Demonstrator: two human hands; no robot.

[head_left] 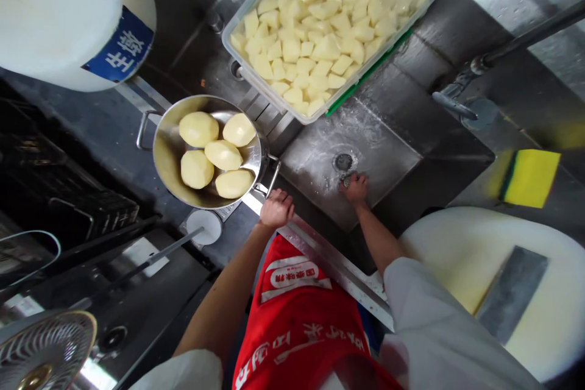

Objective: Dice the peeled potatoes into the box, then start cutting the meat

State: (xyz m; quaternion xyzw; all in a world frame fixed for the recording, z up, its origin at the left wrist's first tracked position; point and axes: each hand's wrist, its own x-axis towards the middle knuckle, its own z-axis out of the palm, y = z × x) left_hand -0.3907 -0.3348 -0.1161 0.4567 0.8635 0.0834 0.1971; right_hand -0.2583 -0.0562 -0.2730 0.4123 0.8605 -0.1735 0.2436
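My right hand (356, 189) reaches down to the floor of the metal sink (315, 158), close beside the drain (343, 162). Its fingers are closed on a small grey clump that looks like a steel wool scrubber (347, 180), mostly covered by the hand. My left hand (277, 209) is curled over the sink's front rim, just below a handle of the steel pot (208, 202). Several peeled whole potatoes (223, 155) lie in that pot. Water wets the sink floor around the drain.
A clear plastic tub (269, 94) full of cut potato chunks (320, 30) stands across the sink's far side. A tap (457, 100) juts in from the right. White round containers (68, 12) flank the sink, one with a cleaver blade (512, 292) on top. A yellow sponge (532, 178) lies right.
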